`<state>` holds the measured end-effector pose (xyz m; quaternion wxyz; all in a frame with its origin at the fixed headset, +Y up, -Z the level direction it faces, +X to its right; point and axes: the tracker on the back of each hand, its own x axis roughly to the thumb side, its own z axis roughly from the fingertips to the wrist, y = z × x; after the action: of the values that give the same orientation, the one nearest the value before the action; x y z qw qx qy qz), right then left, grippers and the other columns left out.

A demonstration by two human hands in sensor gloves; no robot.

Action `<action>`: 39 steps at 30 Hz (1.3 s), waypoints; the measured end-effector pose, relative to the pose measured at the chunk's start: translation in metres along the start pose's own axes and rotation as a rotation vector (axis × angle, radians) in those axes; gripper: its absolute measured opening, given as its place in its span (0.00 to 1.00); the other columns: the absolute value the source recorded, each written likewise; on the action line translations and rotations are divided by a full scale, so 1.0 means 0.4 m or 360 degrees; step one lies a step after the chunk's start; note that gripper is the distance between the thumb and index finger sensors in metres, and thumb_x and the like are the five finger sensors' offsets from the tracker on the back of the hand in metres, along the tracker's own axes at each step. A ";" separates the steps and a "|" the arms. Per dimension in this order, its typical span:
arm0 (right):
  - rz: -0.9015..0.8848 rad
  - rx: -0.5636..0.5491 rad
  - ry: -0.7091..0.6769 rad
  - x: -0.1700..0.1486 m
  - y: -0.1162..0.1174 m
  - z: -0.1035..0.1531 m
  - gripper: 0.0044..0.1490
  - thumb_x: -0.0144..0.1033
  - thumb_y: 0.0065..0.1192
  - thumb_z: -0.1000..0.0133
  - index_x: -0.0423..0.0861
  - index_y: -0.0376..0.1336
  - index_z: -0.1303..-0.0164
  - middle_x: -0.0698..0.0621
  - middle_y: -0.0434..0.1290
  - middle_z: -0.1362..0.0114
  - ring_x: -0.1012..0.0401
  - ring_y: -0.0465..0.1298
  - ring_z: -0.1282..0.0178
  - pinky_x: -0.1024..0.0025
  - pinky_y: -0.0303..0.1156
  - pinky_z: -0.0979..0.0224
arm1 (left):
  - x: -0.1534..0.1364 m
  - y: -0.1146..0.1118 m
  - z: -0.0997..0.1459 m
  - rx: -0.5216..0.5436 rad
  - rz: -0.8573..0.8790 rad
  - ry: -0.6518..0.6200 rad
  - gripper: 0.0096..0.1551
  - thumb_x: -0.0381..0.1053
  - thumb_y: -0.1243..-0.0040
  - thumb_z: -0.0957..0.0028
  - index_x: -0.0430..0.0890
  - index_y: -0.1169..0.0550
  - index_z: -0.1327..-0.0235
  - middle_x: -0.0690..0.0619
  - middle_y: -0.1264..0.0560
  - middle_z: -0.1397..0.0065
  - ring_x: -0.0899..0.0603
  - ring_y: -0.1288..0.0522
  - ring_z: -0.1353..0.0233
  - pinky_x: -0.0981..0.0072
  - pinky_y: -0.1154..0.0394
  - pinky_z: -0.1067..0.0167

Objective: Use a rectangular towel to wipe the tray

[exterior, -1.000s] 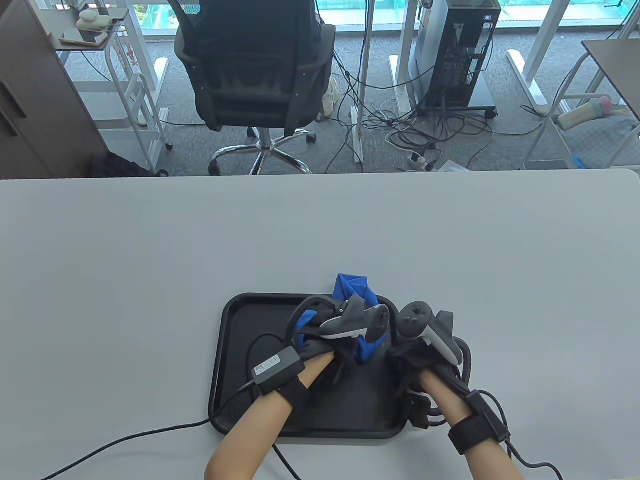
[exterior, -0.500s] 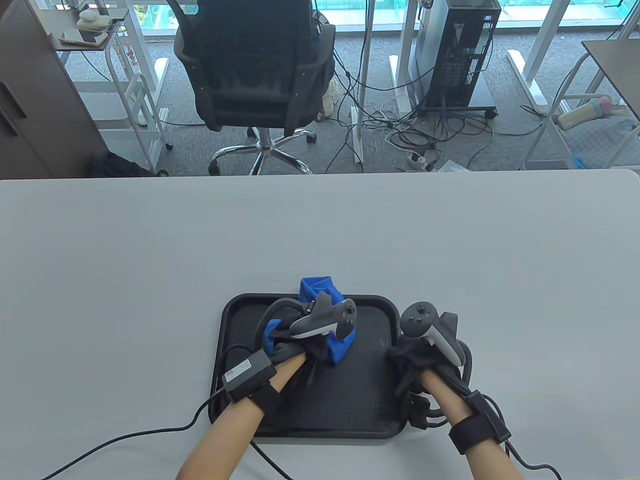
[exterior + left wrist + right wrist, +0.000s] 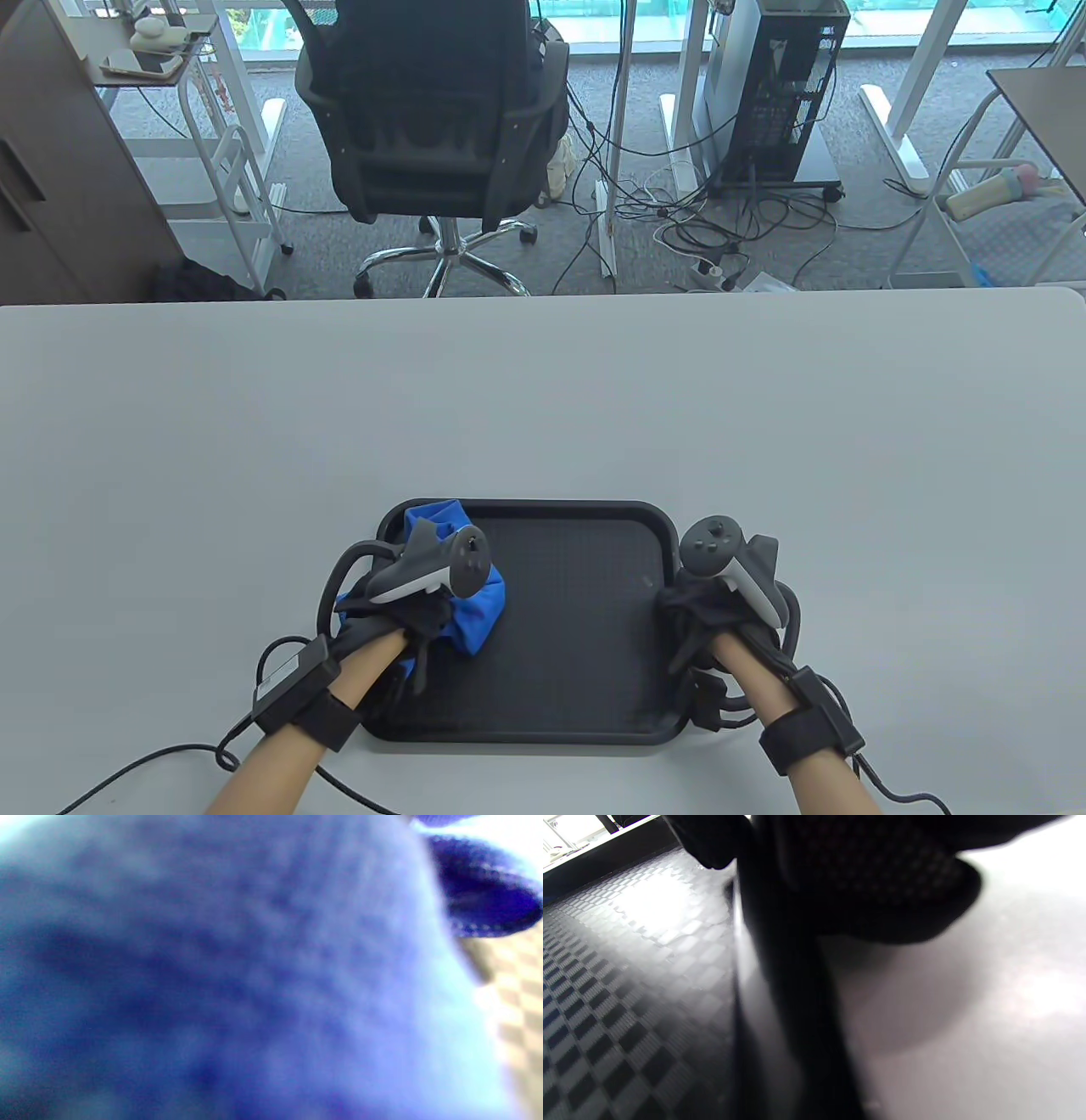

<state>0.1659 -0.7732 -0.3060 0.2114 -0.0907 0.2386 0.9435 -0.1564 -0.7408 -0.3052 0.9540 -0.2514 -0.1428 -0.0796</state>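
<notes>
A black tray (image 3: pixel 577 594) with a checkered floor lies on the grey table near the front edge. My left hand (image 3: pixel 407 607) holds a bunched blue towel (image 3: pixel 477 613) and presses it on the tray's left part, near the far left corner. The towel fills the left wrist view (image 3: pixel 237 976), blurred. My right hand (image 3: pixel 717 615) grips the tray's right rim. In the right wrist view my gloved fingers (image 3: pixel 848 878) close over the rim (image 3: pixel 780 993), with the tray floor (image 3: pixel 628 984) to the left.
The grey table (image 3: pixel 543 399) stretches far and to both sides of the tray. Glove cables (image 3: pixel 170 755) trail over the front edge. An office chair (image 3: pixel 433 127) and a computer tower (image 3: pixel 776 85) stand on the floor beyond the table.
My left hand has dragged the towel from the tray's right middle across to its left side. The right hand has stayed on the right rim.
</notes>
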 end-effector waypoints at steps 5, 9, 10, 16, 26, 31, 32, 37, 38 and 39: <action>-0.0004 -0.0013 -0.0002 0.000 0.002 0.001 0.32 0.43 0.62 0.47 0.33 0.59 0.45 0.43 0.78 0.66 0.58 0.81 0.78 0.63 0.79 0.76 | -0.006 -0.027 0.045 0.0005 0.0002 -0.0100 0.33 0.47 0.39 0.46 0.52 0.35 0.27 0.47 0.36 0.20 0.43 0.24 0.33 0.41 0.32 0.32; -0.0012 -0.0010 -0.0006 -0.002 0.002 0.000 0.32 0.43 0.62 0.47 0.33 0.59 0.45 0.43 0.78 0.66 0.58 0.81 0.78 0.63 0.79 0.76 | 0.014 -0.040 0.073 -0.0023 -0.0014 -0.0212 0.33 0.47 0.39 0.46 0.51 0.35 0.27 0.47 0.36 0.20 0.43 0.24 0.33 0.41 0.32 0.32; -0.0014 -0.0008 -0.0008 -0.002 0.002 0.000 0.32 0.43 0.62 0.47 0.33 0.59 0.45 0.43 0.78 0.66 0.58 0.81 0.78 0.63 0.79 0.76 | 0.022 -0.042 0.079 -0.0029 -0.0027 -0.0236 0.33 0.47 0.39 0.46 0.51 0.35 0.27 0.46 0.36 0.20 0.43 0.24 0.34 0.42 0.32 0.32; -0.0017 0.0003 -0.0015 -0.002 0.002 0.000 0.32 0.43 0.62 0.47 0.33 0.59 0.45 0.43 0.78 0.66 0.58 0.81 0.78 0.63 0.79 0.76 | 0.082 -0.050 0.106 -0.0053 -0.0129 -0.0368 0.33 0.48 0.40 0.46 0.50 0.35 0.27 0.46 0.36 0.21 0.43 0.23 0.34 0.42 0.31 0.33; -0.0017 0.0006 -0.0026 -0.004 0.002 -0.001 0.31 0.43 0.62 0.47 0.33 0.59 0.45 0.43 0.77 0.66 0.58 0.81 0.78 0.62 0.78 0.75 | 0.191 -0.049 0.121 -0.0063 -0.0226 -0.0555 0.33 0.49 0.40 0.46 0.50 0.36 0.27 0.45 0.36 0.21 0.44 0.23 0.34 0.43 0.30 0.33; 0.0003 -0.0007 -0.0048 -0.002 0.001 -0.003 0.31 0.43 0.61 0.47 0.33 0.60 0.45 0.44 0.77 0.66 0.58 0.81 0.78 0.62 0.78 0.75 | 0.262 -0.036 0.108 -0.0054 -0.0260 -0.0643 0.33 0.49 0.40 0.46 0.50 0.36 0.27 0.45 0.36 0.21 0.44 0.23 0.34 0.43 0.31 0.33; 0.0005 -0.0010 -0.0054 -0.002 0.001 -0.004 0.31 0.43 0.61 0.47 0.33 0.60 0.46 0.44 0.77 0.67 0.58 0.81 0.79 0.62 0.78 0.75 | 0.280 -0.032 0.103 -0.0050 -0.0269 -0.0667 0.33 0.49 0.40 0.46 0.50 0.36 0.27 0.45 0.36 0.21 0.44 0.23 0.34 0.43 0.31 0.33; -0.0006 -0.0003 -0.0068 -0.002 0.001 -0.006 0.31 0.43 0.61 0.47 0.33 0.60 0.46 0.44 0.77 0.67 0.58 0.81 0.79 0.62 0.78 0.75 | 0.361 -0.009 0.075 -0.0030 -0.0327 -0.0728 0.33 0.49 0.41 0.46 0.50 0.36 0.27 0.45 0.36 0.21 0.44 0.23 0.34 0.43 0.31 0.33; -0.0006 -0.0001 -0.0069 -0.002 0.001 -0.006 0.31 0.43 0.61 0.47 0.33 0.60 0.46 0.44 0.77 0.67 0.58 0.81 0.78 0.62 0.78 0.75 | 0.373 -0.005 0.070 -0.0025 -0.0334 -0.0737 0.33 0.49 0.40 0.46 0.50 0.36 0.27 0.45 0.36 0.21 0.44 0.23 0.34 0.43 0.31 0.33; -0.0006 0.0002 -0.0069 -0.002 0.001 -0.006 0.31 0.43 0.61 0.47 0.33 0.60 0.46 0.44 0.77 0.66 0.58 0.81 0.78 0.62 0.78 0.75 | 0.388 0.001 0.062 -0.0021 -0.0343 -0.0744 0.33 0.49 0.41 0.46 0.50 0.36 0.27 0.45 0.36 0.21 0.44 0.23 0.34 0.43 0.30 0.33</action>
<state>0.1666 -0.7750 -0.3077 0.2185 -0.0704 0.2343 0.9447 -0.0151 -0.7405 -0.2364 0.8795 -0.2523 -0.3849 -0.1215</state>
